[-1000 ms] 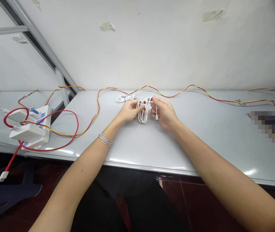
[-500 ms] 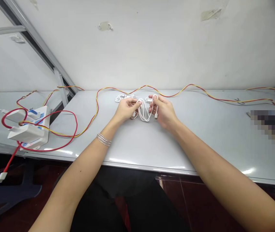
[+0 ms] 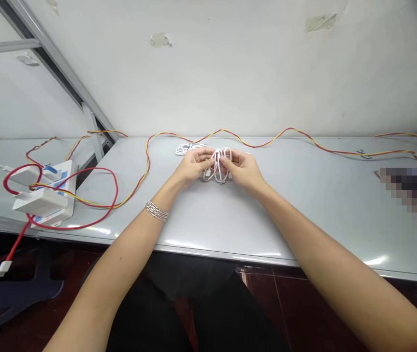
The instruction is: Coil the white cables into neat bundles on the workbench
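Note:
A white USB cable (image 3: 220, 172), gathered in several loops, is held just over the grey tabletop between both hands. My left hand (image 3: 194, 166) pinches the left side of the loops, with a white connector near its fingertips. On the other side my right hand (image 3: 243, 168) grips the loops between thumb and fingers, close against the left hand's fingertips. Its fingers partly hide the cable's other end. Behind my left hand lies a coiled white cable bundle (image 3: 185, 148), bound with a dark tie.
A twisted red and yellow wire (image 3: 256, 145) runs along the back of the tabletop (image 3: 208, 220) by the white wall. At left a white power strip (image 3: 69, 188) carries adapters and a looping red cable (image 3: 116, 188). A blurred-out object (image 3: 414, 190) lies at right.
My right hand has moved left, bringing its part of the cable against the loops. The connector that hung below it is now mostly hidden. My left hand has stayed nearly in place.

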`<state>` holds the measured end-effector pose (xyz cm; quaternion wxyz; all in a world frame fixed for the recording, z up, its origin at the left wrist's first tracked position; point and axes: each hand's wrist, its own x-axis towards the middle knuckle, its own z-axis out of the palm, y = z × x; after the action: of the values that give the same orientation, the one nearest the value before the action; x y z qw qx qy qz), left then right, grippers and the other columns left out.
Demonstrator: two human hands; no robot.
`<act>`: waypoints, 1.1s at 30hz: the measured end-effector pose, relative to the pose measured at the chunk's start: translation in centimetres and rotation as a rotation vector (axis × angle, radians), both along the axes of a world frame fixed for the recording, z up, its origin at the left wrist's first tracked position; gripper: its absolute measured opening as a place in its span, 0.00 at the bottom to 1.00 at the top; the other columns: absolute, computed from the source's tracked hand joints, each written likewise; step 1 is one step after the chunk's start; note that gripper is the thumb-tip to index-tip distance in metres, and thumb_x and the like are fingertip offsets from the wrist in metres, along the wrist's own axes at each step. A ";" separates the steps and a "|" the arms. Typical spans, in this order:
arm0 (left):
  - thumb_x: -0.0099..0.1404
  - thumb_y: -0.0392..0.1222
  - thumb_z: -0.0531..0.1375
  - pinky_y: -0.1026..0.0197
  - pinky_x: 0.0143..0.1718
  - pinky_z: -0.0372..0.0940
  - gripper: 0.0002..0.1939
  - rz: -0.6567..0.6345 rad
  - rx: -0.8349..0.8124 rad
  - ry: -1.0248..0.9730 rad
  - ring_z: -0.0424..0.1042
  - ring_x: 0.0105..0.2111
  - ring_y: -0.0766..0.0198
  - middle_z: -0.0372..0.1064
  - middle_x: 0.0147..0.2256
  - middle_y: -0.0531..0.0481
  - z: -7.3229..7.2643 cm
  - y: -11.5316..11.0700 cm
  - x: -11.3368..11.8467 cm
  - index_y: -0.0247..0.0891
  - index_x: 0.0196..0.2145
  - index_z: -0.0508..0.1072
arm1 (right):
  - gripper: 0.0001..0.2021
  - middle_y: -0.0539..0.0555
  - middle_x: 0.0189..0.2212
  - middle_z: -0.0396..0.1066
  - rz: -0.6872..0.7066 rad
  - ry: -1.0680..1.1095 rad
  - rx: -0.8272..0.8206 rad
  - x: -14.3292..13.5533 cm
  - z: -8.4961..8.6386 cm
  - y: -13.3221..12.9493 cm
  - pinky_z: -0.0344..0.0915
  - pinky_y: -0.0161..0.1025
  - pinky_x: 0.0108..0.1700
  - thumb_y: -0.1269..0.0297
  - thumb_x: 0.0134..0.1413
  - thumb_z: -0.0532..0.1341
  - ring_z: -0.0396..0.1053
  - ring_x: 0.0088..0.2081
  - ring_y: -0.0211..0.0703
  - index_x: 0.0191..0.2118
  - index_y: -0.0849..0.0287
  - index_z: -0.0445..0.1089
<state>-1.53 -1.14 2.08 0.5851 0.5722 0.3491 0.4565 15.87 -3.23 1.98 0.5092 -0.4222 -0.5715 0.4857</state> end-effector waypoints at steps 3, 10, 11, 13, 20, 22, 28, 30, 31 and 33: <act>0.55 0.45 0.74 0.59 0.42 0.72 0.19 -0.002 0.000 -0.018 0.78 0.37 0.62 0.79 0.39 0.43 0.1 0.0 -0.1 0.34 0.41 0.77 | 0.18 0.52 0.28 0.72 0.011 -0.025 0.003 0.1 -0.1 0.0 0.65 0.38 0.32 0.48 0.48 0.72 0.68 0.29 0.40 0.36 0.57 0.75; 0.54 0.45 0.73 0.60 0.36 0.69 0.16 0.062 0.032 0.066 0.74 0.34 0.63 0.78 0.39 0.45 0.0 0.0 -0.3 0.34 0.38 0.79 | 0.16 0.49 0.25 0.69 -0.013 -0.122 0.009 0.3 -0.3 0.0 0.56 0.37 0.27 0.49 0.49 0.70 0.62 0.25 0.37 0.35 0.56 0.73; 0.55 0.44 0.73 0.60 0.36 0.69 0.15 0.075 0.032 0.072 0.74 0.33 0.64 0.77 0.38 0.46 -0.1 0.0 -0.3 0.33 0.38 0.79 | 0.15 0.48 0.25 0.68 -0.017 -0.127 0.012 0.3 -0.4 0.1 0.56 0.36 0.27 0.50 0.50 0.69 0.62 0.25 0.37 0.35 0.56 0.72; 0.54 0.41 0.72 0.60 0.36 0.69 0.14 0.114 0.049 0.077 0.73 0.32 0.66 0.77 0.36 0.47 -0.1 0.1 -0.2 0.33 0.37 0.78 | 0.14 0.48 0.25 0.67 -0.027 -0.124 0.026 0.3 -0.6 0.2 0.56 0.36 0.28 0.51 0.51 0.68 0.61 0.25 0.37 0.33 0.56 0.70; 0.58 0.42 0.69 0.57 0.41 0.71 0.08 0.252 0.349 0.248 0.77 0.36 0.62 0.79 0.38 0.44 -0.4 0.3 0.0 0.36 0.34 0.80 | 0.16 0.46 0.24 0.65 -0.058 -0.060 0.030 0.0 -0.4 0.2 0.57 0.36 0.28 0.51 0.50 0.69 0.61 0.24 0.35 0.30 0.56 0.66; 0.59 0.41 0.68 0.58 0.40 0.71 0.06 0.307 0.425 0.315 0.77 0.37 0.61 0.79 0.39 0.43 -0.3 0.2 0.0 0.36 0.34 0.81 | 0.17 0.47 0.24 0.65 -0.058 -0.028 0.014 0.0 -0.3 0.1 0.58 0.36 0.28 0.51 0.48 0.70 0.62 0.24 0.35 0.30 0.57 0.67; 0.61 0.39 0.66 0.56 0.40 0.72 0.05 0.357 0.479 0.359 0.77 0.33 0.62 0.80 0.35 0.44 -0.4 0.2 0.0 0.36 0.33 0.80 | 0.17 0.49 0.26 0.69 -0.070 0.051 -0.096 -0.2 0.1 -0.1 0.60 0.35 0.26 0.53 0.48 0.72 0.64 0.24 0.35 0.31 0.59 0.69; 0.61 0.38 0.66 0.57 0.39 0.71 0.04 0.350 0.506 0.365 0.76 0.33 0.62 0.79 0.34 0.45 -0.5 0.3 0.0 0.36 0.33 0.79 | 0.18 0.49 0.25 0.69 -0.088 0.083 -0.136 -0.1 0.1 0.0 0.61 0.35 0.25 0.52 0.45 0.74 0.65 0.24 0.36 0.30 0.59 0.68; 0.61 0.38 0.66 0.58 0.38 0.70 0.03 0.346 0.504 0.352 0.75 0.32 0.63 0.79 0.33 0.45 -0.5 0.3 0.1 0.36 0.32 0.78 | 0.19 0.49 0.25 0.69 -0.103 0.105 -0.147 -0.1 0.0 0.0 0.61 0.35 0.24 0.52 0.44 0.74 0.65 0.23 0.36 0.29 0.58 0.68; 0.61 0.37 0.66 0.60 0.35 0.68 0.03 0.330 0.445 0.290 0.72 0.29 0.66 0.76 0.31 0.47 -0.4 0.3 0.1 0.36 0.31 0.75 | 0.20 0.48 0.24 0.69 -0.133 0.146 -0.160 0.0 0.0 0.2 0.60 0.34 0.23 0.52 0.42 0.75 0.65 0.23 0.35 0.28 0.58 0.67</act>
<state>-1.39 -0.88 1.71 0.3076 0.6811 0.4086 0.5240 15.85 -3.04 1.96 0.5452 -0.4622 -0.4628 0.5243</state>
